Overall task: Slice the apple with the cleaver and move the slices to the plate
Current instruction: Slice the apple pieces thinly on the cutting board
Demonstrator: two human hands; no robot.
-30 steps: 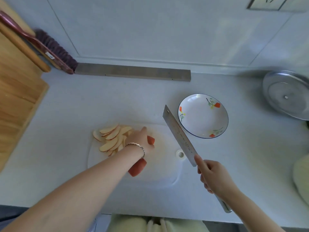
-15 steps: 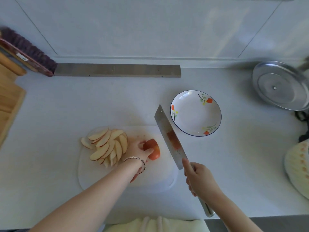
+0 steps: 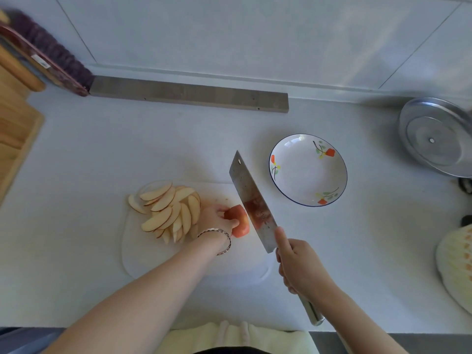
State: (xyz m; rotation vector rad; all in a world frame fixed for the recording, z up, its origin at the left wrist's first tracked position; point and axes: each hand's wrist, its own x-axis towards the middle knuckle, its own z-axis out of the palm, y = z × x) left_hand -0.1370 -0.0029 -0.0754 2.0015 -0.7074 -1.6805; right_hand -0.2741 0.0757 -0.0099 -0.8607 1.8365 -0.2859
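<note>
Cleaver [image 3: 251, 200] poised beside the apple [image 3: 240, 221] chunk.
Left hand [image 3: 217, 218] pinches the apple on the board [image 3: 204, 261], slices [image 3: 168, 210] piled just left; right hand [image 3: 298, 267] grips the handle. I'd tuck fingertips back and cut straight down, thin. Plate [image 3: 306, 175] sits empty.

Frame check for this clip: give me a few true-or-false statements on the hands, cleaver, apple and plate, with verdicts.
1. The plate holds no slices. True.
2. The right hand grips the cleaver by its handle. True.
3. The left hand rests flat on bare counter. False: it holds the apple piece on the cutting board.
4. The cut slices lie beside the plate. False: they are piled on the cutting board, on the far side of the left hand from the cleaver.
</note>
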